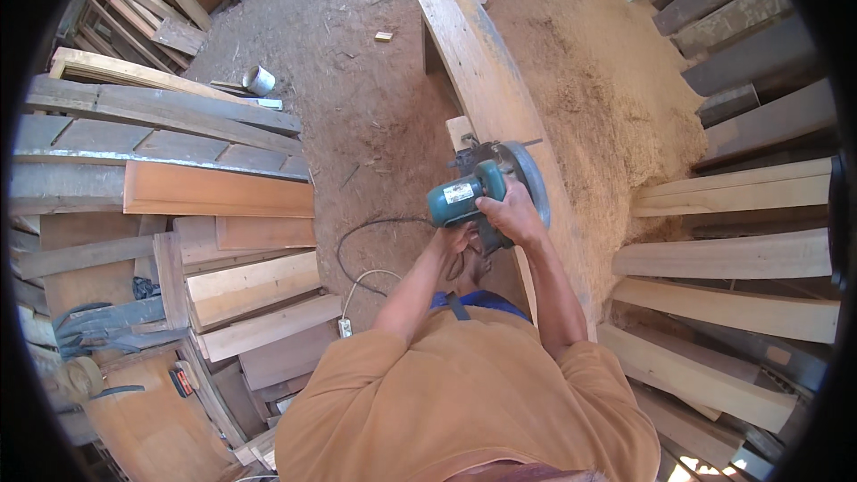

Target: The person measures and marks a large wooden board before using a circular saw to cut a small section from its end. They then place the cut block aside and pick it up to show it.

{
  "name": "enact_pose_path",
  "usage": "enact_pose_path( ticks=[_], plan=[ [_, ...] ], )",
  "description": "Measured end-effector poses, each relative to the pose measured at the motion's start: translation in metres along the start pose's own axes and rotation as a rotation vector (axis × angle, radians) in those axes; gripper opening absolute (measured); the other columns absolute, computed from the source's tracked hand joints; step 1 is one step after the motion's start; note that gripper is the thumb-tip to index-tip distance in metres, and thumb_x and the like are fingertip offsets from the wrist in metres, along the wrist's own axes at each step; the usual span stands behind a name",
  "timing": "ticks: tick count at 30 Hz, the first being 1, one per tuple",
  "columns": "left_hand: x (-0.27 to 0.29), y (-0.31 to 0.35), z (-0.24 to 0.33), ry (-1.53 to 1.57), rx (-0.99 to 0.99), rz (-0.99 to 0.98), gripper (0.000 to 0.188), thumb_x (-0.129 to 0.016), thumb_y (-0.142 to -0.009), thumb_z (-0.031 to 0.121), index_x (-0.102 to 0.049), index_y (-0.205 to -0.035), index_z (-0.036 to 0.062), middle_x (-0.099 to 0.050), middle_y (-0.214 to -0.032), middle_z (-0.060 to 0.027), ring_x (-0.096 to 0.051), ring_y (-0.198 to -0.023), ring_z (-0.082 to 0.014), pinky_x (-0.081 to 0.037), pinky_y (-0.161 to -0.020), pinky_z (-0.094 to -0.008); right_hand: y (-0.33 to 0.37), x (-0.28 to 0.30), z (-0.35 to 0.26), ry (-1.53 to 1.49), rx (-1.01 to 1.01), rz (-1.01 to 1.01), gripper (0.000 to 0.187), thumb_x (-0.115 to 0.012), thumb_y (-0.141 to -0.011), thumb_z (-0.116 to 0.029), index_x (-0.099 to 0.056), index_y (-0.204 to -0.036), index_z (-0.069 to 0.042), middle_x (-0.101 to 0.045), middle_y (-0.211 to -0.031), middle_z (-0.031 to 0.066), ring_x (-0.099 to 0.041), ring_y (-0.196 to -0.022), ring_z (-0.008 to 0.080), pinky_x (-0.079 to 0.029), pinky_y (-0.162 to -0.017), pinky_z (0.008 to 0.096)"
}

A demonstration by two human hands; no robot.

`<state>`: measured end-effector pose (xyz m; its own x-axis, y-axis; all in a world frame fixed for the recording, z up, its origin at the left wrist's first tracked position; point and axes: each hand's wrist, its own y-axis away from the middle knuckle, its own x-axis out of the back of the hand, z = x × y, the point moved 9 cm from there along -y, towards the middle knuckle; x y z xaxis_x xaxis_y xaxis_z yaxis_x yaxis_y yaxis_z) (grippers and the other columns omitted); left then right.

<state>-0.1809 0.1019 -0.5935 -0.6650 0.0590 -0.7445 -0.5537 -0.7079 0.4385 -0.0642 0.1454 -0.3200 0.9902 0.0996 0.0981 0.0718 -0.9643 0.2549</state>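
Observation:
A green circular saw [461,198] with a grey round blade guard rests over a long wooden board [482,62]. My right hand [511,214] is wrapped round the saw's upper handle. Just below the motor housing, my left hand [457,236] is closed against the saw's near side, its fingers partly hidden. A small wood block [460,131] sits by the front of the saw, at the board's left edge. The part of the blade in the wood is out of sight.
A dark cable [353,236] loops over the floor left of the saw, near a white plug connector [345,328]. Stacked planks [219,187] line the left, more boards [723,254] the right. Sawdust [598,116] heaps beside the bench. A white can [259,80] lies farther off.

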Motion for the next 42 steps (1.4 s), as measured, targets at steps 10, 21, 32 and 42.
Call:
enact_pose_path(
  ticks=[10,21,32,42],
  plan=[
    [0.008,-0.021,0.033,0.046,0.013,-0.023,0.048,-0.08,-0.093,0.032,-0.061,-0.135,0.0204,-0.068,-0.128,0.0012,-0.064,-0.116,-0.0205,-0.05,-0.096,-0.0438,-0.039,0.0,-0.006,0.107,-0.08,-0.018,0.04,-0.067,-0.08,-0.016,-0.065,-0.112,0.008,-0.071,-0.1,0.0191,-0.068,-0.095,0.0276,-0.052,-0.09,0.04],
    [0.014,-0.048,0.075,-0.036,0.01,0.065,0.035,-0.079,-0.093,0.024,-0.064,-0.125,0.0265,-0.064,-0.111,0.0095,-0.061,-0.103,-0.0136,-0.05,-0.087,-0.0367,-0.083,-0.002,-0.024,0.102,-0.014,0.006,0.035,-0.067,-0.081,-0.016,-0.065,-0.108,0.006,-0.067,-0.09,0.0172,-0.065,-0.084,0.0269,-0.05,-0.078,0.0389],
    [-0.005,-0.069,0.126,-0.055,0.017,0.014,0.027,-0.075,-0.096,0.031,-0.065,-0.121,0.0273,-0.063,-0.109,0.0101,-0.06,-0.099,-0.0119,-0.05,-0.082,-0.035,-0.129,-0.002,-0.043,0.098,-0.017,0.017,0.044,-0.066,-0.078,-0.017,-0.067,-0.114,0.007,-0.072,-0.101,0.0235,-0.069,-0.097,0.033,-0.053,-0.091,0.0418],
    [0.006,-0.107,0.161,-0.069,0.053,0.006,0.025,-0.076,-0.096,0.034,-0.066,-0.117,0.0265,-0.064,-0.108,0.0096,-0.058,-0.096,-0.0102,-0.048,-0.079,-0.0344,-0.182,-0.006,-0.051,0.069,-0.012,0.009,0.041,-0.07,-0.084,-0.018,-0.063,-0.119,0.002,-0.058,-0.074,0.0026,-0.055,-0.06,0.0113,-0.045,-0.053,0.0294]
  ],
)
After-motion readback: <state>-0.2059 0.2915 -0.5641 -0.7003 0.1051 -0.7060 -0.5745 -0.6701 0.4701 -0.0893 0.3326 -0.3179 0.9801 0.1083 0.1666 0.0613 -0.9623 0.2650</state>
